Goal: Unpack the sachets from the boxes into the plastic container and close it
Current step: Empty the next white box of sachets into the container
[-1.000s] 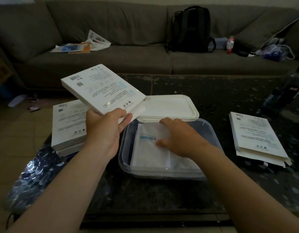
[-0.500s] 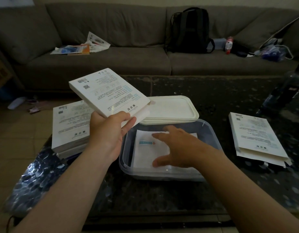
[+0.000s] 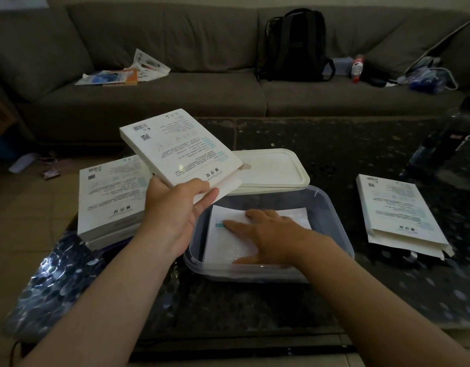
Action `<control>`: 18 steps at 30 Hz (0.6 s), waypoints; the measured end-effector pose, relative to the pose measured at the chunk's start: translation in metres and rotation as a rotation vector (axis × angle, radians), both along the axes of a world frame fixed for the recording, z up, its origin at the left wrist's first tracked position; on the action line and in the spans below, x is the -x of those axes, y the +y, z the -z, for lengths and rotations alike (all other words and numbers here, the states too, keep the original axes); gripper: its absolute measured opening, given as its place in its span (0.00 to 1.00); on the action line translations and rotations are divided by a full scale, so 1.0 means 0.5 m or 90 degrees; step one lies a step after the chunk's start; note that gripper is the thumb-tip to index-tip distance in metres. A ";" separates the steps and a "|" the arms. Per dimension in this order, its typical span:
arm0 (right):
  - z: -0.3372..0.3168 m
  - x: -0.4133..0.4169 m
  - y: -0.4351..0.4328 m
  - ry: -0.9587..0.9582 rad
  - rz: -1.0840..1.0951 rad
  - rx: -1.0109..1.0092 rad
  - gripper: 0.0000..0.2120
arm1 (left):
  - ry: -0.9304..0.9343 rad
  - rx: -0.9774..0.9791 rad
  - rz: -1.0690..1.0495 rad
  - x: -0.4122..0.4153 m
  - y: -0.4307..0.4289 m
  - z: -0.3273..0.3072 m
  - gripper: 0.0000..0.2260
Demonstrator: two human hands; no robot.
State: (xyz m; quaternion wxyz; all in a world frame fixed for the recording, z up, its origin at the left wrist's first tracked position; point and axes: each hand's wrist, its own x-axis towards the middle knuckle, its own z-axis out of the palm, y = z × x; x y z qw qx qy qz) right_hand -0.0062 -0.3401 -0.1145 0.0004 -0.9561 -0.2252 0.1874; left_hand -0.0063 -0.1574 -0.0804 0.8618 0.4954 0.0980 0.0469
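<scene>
Head: right hand (image 3: 265,234) lowered, fingers flat on sachets (image 3: 223,247); left hand (image 3: 173,210) grips box (image 3: 181,149).

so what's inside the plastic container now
White sachets lie flat in the plastic container, the right hand resting on top. The hand hides part of them, so their number is unclear.

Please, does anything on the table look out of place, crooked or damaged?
Nothing looks spilled or damaged. The right box lies with its near end gaping open, probably already emptied. The lid is off, behind the container, as filling requires.
</scene>
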 end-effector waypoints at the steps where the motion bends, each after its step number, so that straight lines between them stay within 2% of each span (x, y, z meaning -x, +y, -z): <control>1: 0.001 -0.001 -0.001 0.002 -0.003 0.004 0.40 | 0.000 -0.001 0.008 0.000 0.000 0.000 0.25; 7: -0.006 0.005 0.002 0.018 0.035 -0.036 0.39 | 0.009 0.029 0.056 0.007 -0.009 -0.007 0.25; 8: -0.009 0.005 0.003 0.004 0.063 -0.068 0.35 | 0.011 0.036 0.064 0.009 -0.010 -0.010 0.25; 11: -0.034 0.002 -0.008 -0.133 0.176 -0.211 0.12 | 0.019 0.057 0.095 0.016 -0.010 -0.018 0.23; 14: -0.071 0.013 -0.041 -0.237 0.368 -0.436 0.13 | 0.033 0.067 0.133 0.026 -0.010 -0.025 0.22; 16: -0.100 0.026 -0.061 -0.213 0.499 -0.691 0.12 | 0.047 0.073 0.159 0.034 -0.017 -0.030 0.22; 18: -0.124 0.037 -0.075 -0.147 0.603 -0.858 0.10 | 0.065 0.078 0.185 0.042 -0.034 -0.034 0.21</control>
